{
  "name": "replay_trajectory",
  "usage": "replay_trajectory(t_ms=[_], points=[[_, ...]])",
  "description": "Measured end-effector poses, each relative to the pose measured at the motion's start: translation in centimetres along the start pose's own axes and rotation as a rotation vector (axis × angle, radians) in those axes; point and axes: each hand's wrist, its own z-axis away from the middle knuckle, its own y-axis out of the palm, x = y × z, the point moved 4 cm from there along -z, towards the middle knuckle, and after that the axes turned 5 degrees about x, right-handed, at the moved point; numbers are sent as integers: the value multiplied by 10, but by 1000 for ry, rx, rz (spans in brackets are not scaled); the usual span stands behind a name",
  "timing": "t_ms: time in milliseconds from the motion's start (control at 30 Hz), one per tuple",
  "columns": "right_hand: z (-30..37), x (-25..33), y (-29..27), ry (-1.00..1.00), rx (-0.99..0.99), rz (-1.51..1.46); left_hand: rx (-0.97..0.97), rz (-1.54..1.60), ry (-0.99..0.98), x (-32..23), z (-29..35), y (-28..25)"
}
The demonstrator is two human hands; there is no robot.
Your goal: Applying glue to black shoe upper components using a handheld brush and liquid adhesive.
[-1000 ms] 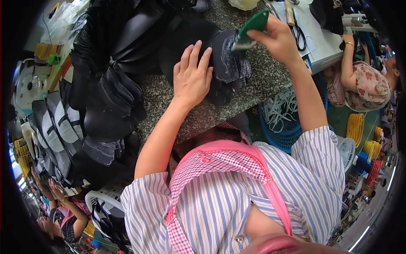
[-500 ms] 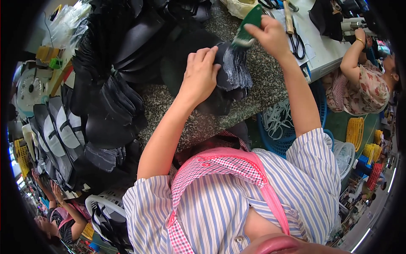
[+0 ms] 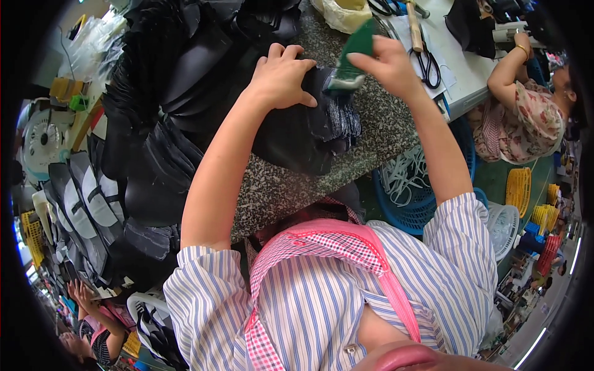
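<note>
My left hand (image 3: 279, 77) lies spread on a fanned stack of black sheet pieces (image 3: 278, 139), fingers apart and thumb stretched toward the stack's right edge. That right edge (image 3: 340, 120) is stepped in thin layers and carries a whitish, wet-looking smear. My right hand (image 3: 388, 67) is closed round a flat green brush (image 3: 356, 52). Whitish stuff coats its lower end, which is over the upper part of the smeared edge; whether it touches is blurred. The pieces under my left palm are hidden.
Piles of black pieces (image 3: 192, 80) crowd the speckled stone tabletop (image 3: 272, 191) on the left. A pale bag-lined container (image 3: 346, 13), black scissors (image 3: 427, 68) and a wooden-handled tool (image 3: 413, 28) lie beyond my right hand. Below the table edge stands a blue basket (image 3: 408, 213). Co-workers sit at both sides.
My left hand has shifted left and away from me, its fingers spreading wider. The brush has moved down and slightly left, onto or over the layered edge.
</note>
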Motion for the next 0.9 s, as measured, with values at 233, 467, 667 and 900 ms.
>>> replay_trajectory(t_ms=[233, 467, 667, 900], points=[[-20, -25, -44, 82, -353, 166, -73, 281, 1, -2, 10, -1], [-49, -31, -42, 51, -279, 584, -188, 1040, -9, 6, 37, 7], [-5, 36, -43, -318, -337, 464, -431, 2283, 74, 13, 64, -6], [40, 91, -4, -398, -262, 98, -437, 2339, 139, -11, 80, -22]])
